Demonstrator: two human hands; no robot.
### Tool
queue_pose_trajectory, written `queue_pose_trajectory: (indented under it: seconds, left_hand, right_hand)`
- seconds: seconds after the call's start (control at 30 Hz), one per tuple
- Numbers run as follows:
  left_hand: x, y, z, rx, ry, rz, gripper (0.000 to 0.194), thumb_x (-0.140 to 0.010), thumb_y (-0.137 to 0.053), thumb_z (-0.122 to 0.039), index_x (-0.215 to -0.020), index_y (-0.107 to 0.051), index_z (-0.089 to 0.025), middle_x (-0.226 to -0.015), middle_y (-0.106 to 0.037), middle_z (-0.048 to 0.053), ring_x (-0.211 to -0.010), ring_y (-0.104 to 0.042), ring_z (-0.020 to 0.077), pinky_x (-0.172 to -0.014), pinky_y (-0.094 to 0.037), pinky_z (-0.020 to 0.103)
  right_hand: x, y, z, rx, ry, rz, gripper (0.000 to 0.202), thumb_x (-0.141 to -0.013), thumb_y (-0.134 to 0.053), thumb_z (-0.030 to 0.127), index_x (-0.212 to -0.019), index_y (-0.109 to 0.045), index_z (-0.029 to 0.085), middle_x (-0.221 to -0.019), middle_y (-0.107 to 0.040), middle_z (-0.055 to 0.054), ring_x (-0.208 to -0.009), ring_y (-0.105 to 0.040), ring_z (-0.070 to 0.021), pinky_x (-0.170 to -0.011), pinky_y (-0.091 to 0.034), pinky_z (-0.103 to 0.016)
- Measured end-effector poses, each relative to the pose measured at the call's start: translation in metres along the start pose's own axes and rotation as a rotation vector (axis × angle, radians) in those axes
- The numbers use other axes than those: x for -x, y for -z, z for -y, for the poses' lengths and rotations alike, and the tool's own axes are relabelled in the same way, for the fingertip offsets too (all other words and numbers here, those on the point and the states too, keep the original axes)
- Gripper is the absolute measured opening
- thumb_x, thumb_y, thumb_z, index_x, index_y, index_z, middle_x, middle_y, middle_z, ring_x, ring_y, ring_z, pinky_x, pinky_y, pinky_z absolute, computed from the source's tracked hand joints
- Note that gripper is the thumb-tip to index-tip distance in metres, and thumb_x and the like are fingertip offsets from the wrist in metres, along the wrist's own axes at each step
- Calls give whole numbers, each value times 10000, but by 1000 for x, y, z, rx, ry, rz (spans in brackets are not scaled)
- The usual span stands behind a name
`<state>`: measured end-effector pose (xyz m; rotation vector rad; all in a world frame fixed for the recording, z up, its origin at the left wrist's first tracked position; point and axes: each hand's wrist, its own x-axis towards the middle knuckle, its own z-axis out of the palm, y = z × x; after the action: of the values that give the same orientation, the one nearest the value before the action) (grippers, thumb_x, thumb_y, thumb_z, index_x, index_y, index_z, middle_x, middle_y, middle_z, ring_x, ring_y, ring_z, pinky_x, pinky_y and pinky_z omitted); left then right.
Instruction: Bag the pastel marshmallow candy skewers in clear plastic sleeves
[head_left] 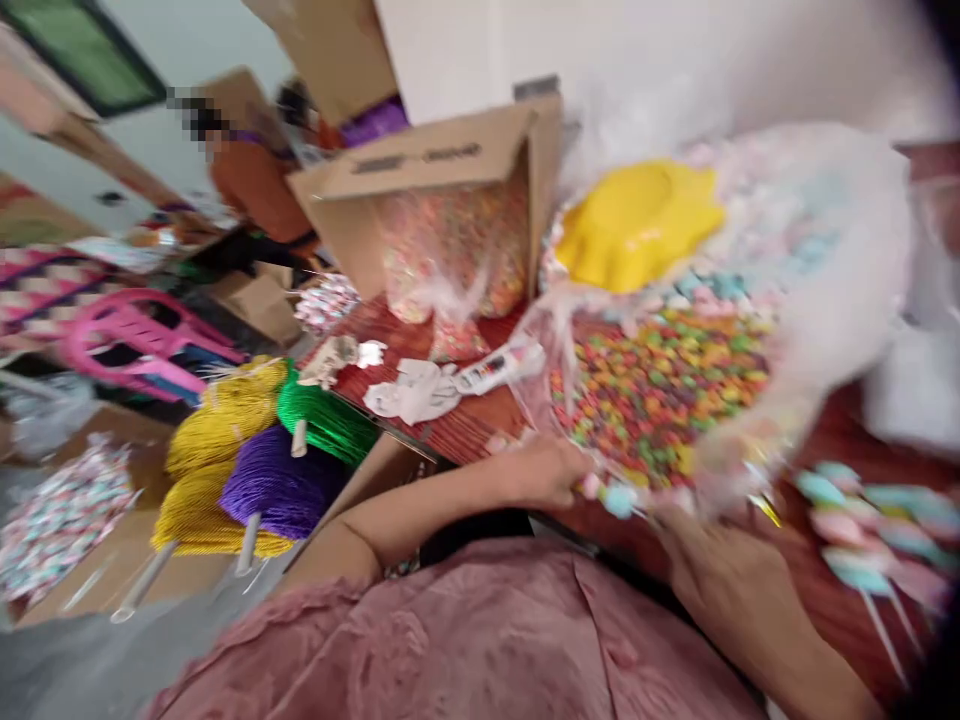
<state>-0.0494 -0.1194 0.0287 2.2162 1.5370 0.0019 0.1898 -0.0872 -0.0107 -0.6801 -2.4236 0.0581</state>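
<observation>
Left hand (pixel 551 472): fingers closed on sweets (pixel 619 501), lower centre!
Right hand (pixel 724 565): right beside them, grip too blurred to tell.
Candy bag (pixel 855 290): upper right.

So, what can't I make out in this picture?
All in the head view:
- Grip of the left hand and right hand: fingertips blurred.
- Print on the cardboard box: blurred.
- Whatever lies under the yellow scalloped dish: hidden by the dish.
- Lettering on the white strip: small and blurred.
- Upper wall of the green-paned window: cut off by the top edge.
</observation>
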Motion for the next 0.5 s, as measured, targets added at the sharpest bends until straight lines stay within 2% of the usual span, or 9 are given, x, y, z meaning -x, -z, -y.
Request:
queue_pose_trajectory:
  seconds: [0.03, 0.1, 0.17, 0.23, 0.3, 0.37, 0.43, 0.5]
  left_hand:
    - [-1, 0, 1, -8, 12, -3, 230, -814, -540, -221, -981, -694, -188, -940, -719, 94, -872, -665, 244, -700, -469, 316]
    - [-4, -1, 2, -7, -5, -2, 201, -810, -555, -208, -953, -692, -178, -932, -716, 103, -858, -659, 252, -709, -463, 323]
    - [-6, -4, 1, 7, -21, 18, 164, -806, -581, -214, -918, -691, -167, -894, -712, 107, -829, -651, 256, -709, -460, 329]
    - [-6, -6, -1, 38, -31, 39, 133, -810, -605, -235, -874, -690, -155, -861, -709, 108, -810, -645, 256, -709, -459, 331]
    - [-6, -7, -1, 117, -53, 52, 133, -816, -629, -258, -862, -693, -152, -855, -712, 94, -812, -646, 244, -716, -460, 319]
    - [-4, -7, 0, 248, -97, 58, 178, -802, -673, -271, -943, -701, -166, -897, -721, 61, -851, -649, 225, -749, -465, 299]
    - [-3, -7, 3, 389, -146, 48, 325, -765, -731, -269, -1077, -684, -190, -988, -723, 35, -927, -644, 216, -815, -469, 296]
    - [-2, -6, 4, 516, -188, 42, 443, -724, -778, -260, -1148, -662, -205, -1073, -711, 24, -1002, -628, 217, -878, -466, 308]
  right_hand:
    - [3, -1, 3, 50, -24, 104, 213, -971, -444, 196, -901, -644, 171, -566, -594, 9, -473, -524, -128, -492, -306, -276]
    - [4, -1, 8, 81, -77, 232, 238, -962, -431, 202, -793, -597, 179, -514, -577, 6, -440, -501, -135, -493, -240, -291]
    - [-1, 1, 15, 81, -119, 319, 240, -947, -415, 170, -769, -575, 184, -532, -597, -1, -454, -505, -135, -511, -214, -294]
    - [-5, 5, 20, 60, -99, 353, 228, -914, -412, 117, -769, -576, 181, -579, -623, -11, -495, -518, -134, -529, -206, -295]
    - [-8, 9, 23, 32, -45, 299, 217, -878, -422, 79, -764, -580, 176, -607, -626, -17, -533, -521, -133, -547, -217, -294]
    - [-10, 12, 22, 35, 5, 173, 212, -850, -433, 53, -758, -581, 174, -604, -605, -14, -553, -509, -134, -565, -244, -292]
    - [-11, 16, 18, 95, 45, 61, 209, -841, -447, 43, -757, -584, 175, -589, -578, -9, -559, -489, -141, -587, -275, -296]
    - [-13, 18, 13, 153, 94, 18, 204, -853, -462, 48, -763, -590, 178, -591, -570, -8, -569, -475, -147, -603, -288, -307]
